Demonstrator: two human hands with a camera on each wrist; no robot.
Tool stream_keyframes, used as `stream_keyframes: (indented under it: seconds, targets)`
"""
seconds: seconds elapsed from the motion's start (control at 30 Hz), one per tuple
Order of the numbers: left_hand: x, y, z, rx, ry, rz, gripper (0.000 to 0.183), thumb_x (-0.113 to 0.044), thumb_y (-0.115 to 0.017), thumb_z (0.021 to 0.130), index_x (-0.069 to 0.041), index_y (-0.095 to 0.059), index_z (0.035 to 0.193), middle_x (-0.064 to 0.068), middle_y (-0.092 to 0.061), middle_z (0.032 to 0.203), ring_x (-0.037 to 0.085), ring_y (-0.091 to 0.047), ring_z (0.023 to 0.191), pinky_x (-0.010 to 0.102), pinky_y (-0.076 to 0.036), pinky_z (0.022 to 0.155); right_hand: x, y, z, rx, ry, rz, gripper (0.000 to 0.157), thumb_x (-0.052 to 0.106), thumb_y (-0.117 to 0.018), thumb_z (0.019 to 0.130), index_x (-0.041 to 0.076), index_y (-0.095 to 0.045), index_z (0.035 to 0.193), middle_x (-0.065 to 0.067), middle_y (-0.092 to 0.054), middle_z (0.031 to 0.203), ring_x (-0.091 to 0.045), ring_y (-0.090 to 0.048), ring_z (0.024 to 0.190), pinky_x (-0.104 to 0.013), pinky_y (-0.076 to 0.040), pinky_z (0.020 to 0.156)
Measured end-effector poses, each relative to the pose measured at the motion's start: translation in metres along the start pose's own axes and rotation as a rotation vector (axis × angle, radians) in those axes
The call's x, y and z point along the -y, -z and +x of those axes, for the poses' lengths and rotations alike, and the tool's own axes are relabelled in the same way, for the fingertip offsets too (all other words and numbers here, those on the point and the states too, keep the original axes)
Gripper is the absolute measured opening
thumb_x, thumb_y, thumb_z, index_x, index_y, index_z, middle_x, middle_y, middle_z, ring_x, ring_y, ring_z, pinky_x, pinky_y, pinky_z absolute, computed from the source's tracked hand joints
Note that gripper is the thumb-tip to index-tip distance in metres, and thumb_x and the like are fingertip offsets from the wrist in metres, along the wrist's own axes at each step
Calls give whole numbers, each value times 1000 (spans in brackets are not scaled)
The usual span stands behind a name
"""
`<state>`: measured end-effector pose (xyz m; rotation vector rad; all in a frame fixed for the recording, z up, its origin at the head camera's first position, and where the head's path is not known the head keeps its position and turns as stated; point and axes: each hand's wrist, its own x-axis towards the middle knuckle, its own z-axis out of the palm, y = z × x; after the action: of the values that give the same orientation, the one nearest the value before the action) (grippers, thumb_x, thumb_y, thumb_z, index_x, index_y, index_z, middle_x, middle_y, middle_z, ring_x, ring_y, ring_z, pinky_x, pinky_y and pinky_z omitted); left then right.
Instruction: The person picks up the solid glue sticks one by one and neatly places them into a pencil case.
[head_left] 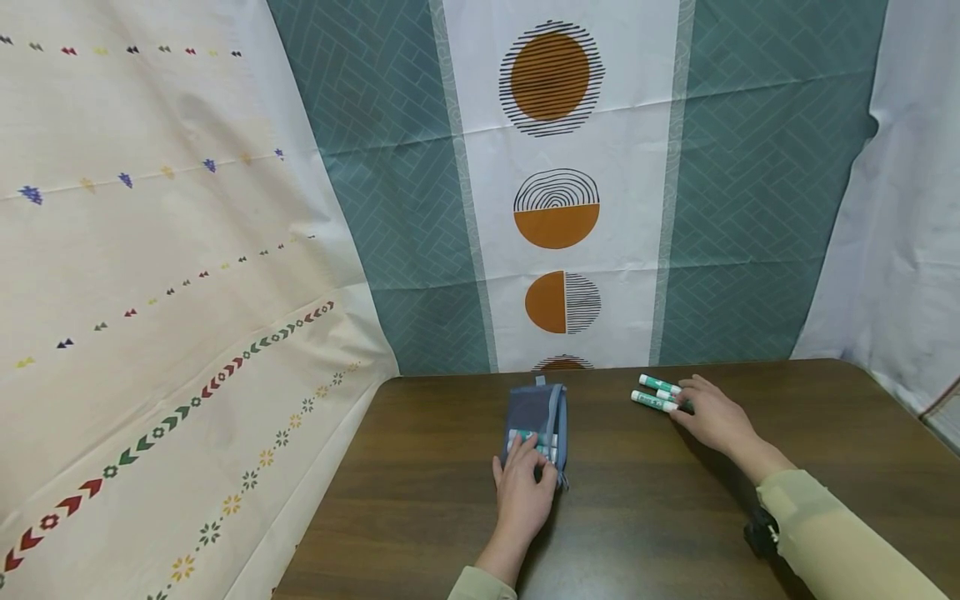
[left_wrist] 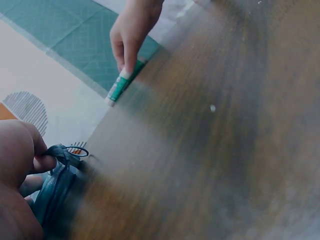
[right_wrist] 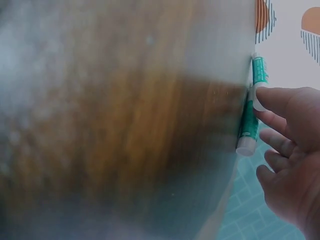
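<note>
On the table lies a blue-grey zip pencil case (head_left: 527,408), its top open, with several green-and-white markers (head_left: 542,450) showing inside. My left hand (head_left: 521,492) rests over its near end, and in the left wrist view the thumb and a finger pinch the case's edge (left_wrist: 62,159). Farther right, my right hand (head_left: 716,417) is at a small group of loose markers (head_left: 654,402). Its thumb and forefinger pinch the end of one marker (right_wrist: 260,70), while another marker (right_wrist: 247,132) lies right beside it. The other right fingers are loosely bent.
The brown wooden table (head_left: 607,517) has its far edge just behind the markers and the case. A green and white patterned cloth (head_left: 420,208) hangs behind it, and a cream cloth (head_left: 187,275) hangs on the left. A dark band (head_left: 761,533) is on the right wrist.
</note>
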<state>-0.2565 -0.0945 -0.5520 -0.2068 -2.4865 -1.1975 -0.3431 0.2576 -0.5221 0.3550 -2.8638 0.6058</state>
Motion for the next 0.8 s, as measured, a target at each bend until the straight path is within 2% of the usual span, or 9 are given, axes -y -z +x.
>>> stream_keyframes:
  seconds: [0.2, 0.53, 0.8]
  targets:
    - [0, -1, 0, -4, -1, -2, 22, -9, -66, 95, -20, -61, 76, 12, -70, 149, 38, -49, 154, 84, -13, 122, 4, 1, -1, -28, 0, 17, 22, 17, -79, 100, -3, -76, 108, -38, -57, 148, -60, -40, 150, -75, -48, 105]
    - [-1, 0, 0, -13, -16, -4, 22, -8, -67, 94, -20, -62, 76, 13, -70, 147, 41, -51, 152, 85, -15, 120, 8, 3, -3, -44, -7, 66, 28, 18, -80, 101, -4, -75, 117, -37, -61, 146, -58, -55, 138, -73, -52, 100]
    - [0, 0, 0, 2, -1, 8, 24, -9, -66, 95, -21, -61, 76, 12, -70, 149, 39, -49, 154, 84, -14, 121, 12, 4, -6, -47, 2, 83, 24, 19, -80, 100, -1, -77, 113, -37, -61, 146, -59, -55, 138, -73, -51, 99]
